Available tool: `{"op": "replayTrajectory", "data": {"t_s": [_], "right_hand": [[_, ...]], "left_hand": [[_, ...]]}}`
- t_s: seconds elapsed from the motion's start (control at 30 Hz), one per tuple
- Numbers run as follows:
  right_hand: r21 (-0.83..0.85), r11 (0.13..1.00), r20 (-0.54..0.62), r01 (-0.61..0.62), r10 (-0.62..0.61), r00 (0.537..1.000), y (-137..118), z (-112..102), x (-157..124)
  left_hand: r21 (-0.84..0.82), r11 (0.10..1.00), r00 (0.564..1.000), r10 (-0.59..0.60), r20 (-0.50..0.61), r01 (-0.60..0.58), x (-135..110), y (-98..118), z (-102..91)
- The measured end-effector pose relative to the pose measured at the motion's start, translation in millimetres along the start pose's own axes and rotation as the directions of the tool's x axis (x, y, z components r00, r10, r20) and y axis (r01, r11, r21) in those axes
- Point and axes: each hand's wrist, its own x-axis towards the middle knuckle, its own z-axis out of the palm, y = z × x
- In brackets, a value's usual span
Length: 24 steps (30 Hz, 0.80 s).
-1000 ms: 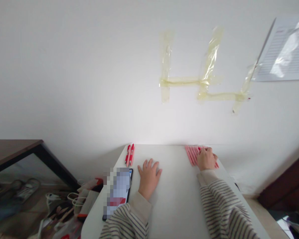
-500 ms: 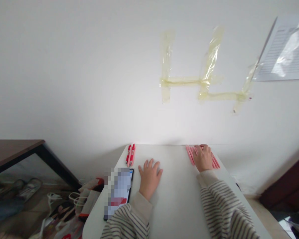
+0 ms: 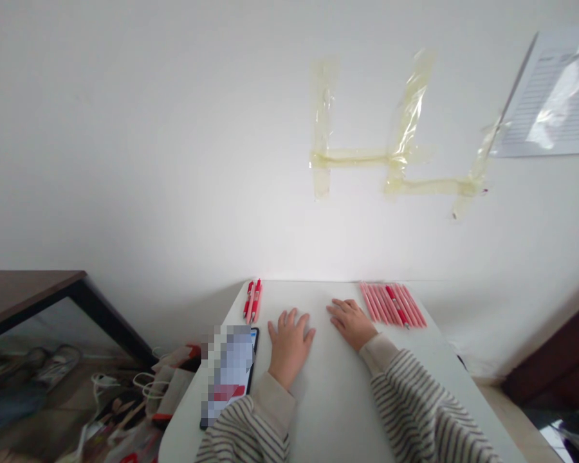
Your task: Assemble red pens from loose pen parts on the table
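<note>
My left hand (image 3: 290, 347) lies flat on the white table (image 3: 338, 411) with its fingers spread, holding nothing. To its left is a phone (image 3: 231, 373) with a lit, blurred screen. My right hand (image 3: 353, 323) rests on the tabletop, fingers stretched out and slightly apart, also holding nothing. Just right of it lies a row of pink pens (image 3: 377, 303), side by side and slanted, with one red pen (image 3: 397, 307) among them. A small group of red and pink pens (image 3: 253, 301) sits at the table's far left corner.
A white wall (image 3: 183, 161) rises directly behind the table, with yellowed tape strips (image 3: 354, 157) and a paper sheet (image 3: 550, 103) on it. Bags and cables (image 3: 149, 399) crowd the floor at left, beside a brown table (image 3: 29, 289). Dark red furniture (image 3: 560, 347) stands at right.
My right hand has left the row of pens and moved left onto the bare tabletop, its fingers now extended. The red pen in the row is now uncovered. My left hand has stayed put.
</note>
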Motion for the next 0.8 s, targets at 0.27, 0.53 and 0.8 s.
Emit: {"op": "replayTrajectory", "data": {"t_s": [0.27, 0.53, 0.8], "right_hand": [[0.023, 1.0, -0.006, -0.02, 0.021, 1.0, -1.0, -0.9, -3.0], [0.051, 0.999, -0.058, 0.015, -0.012, 0.998, 3.4, 2.0, -3.4], [0.051, 0.999, -0.056, 0.015, -0.012, 0.998, 3.1, 2.9, -3.1]], "left_hand": [[0.097, 0.994, 0.998, 0.05, 0.045, -0.054, 1.0, 2.4, -24.0], [0.289, 0.94, 0.983, -0.163, -0.082, 0.18, 47.6, -43.3, -73.6], [0.309, 0.874, 0.926, -0.371, -0.077, 0.376, 77.4, -80.3, -71.2]]}}
